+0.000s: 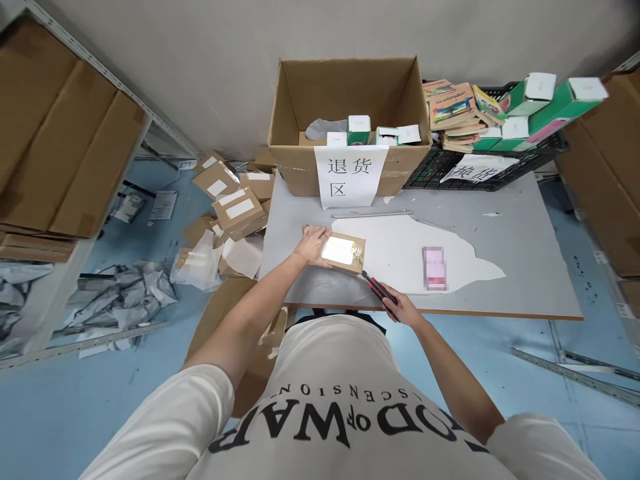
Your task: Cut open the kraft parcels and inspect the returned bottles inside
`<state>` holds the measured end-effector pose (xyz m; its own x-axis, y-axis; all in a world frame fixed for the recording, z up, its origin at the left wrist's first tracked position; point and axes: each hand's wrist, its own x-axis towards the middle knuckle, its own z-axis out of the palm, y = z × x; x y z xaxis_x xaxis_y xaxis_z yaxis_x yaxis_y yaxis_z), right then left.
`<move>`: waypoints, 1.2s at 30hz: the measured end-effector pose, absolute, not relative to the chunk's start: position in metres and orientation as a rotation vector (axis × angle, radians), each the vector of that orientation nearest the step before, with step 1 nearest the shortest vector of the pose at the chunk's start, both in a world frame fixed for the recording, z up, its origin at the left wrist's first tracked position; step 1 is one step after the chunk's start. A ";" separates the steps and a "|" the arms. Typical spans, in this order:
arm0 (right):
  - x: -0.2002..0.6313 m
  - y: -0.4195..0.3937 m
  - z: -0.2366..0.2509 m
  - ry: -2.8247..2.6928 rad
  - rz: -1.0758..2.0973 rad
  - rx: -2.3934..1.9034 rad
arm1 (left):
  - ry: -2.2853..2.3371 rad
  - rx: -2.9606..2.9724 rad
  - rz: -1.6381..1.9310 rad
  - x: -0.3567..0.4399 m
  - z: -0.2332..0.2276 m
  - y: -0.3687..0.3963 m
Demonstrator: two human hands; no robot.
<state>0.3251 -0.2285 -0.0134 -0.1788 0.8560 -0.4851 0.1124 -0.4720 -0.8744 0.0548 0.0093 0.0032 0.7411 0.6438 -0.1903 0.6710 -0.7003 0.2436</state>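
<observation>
Left hand: the left hand (313, 245) lies flat, fingers spread, pressing the far-left end of a small brown cardboard parcel with a white label (341, 252).
Right hand: the right hand (400, 308) is clenched round a red-and-black utility knife (376, 289), its tip at the parcel's near corner.
Parcel: flat on the grey surface (520, 253), near the front edge.
Hard to make out: the blade itself; the pink slip (434, 268) is blurred.
</observation>
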 end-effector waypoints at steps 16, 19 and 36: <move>0.392 -0.236 -0.021 -0.878 1.449 -1.662 | 1.064 2.627 -0.079 0.051 0.005 0.000; 0.395 -0.223 -0.030 -0.863 1.357 -1.701 | 1.115 2.614 -0.045 0.051 0.003 -0.005; 0.361 -0.150 -0.098 -1.334 0.614 -2.313 | 1.242 2.617 -0.006 0.036 -0.004 -0.035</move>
<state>0.3613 -0.1505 -0.0977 0.4483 0.8770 -0.1731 0.7020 -0.4653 -0.5392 0.0359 -0.0348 -0.0038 0.6376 0.7628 -0.1076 0.7638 -0.6078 0.2170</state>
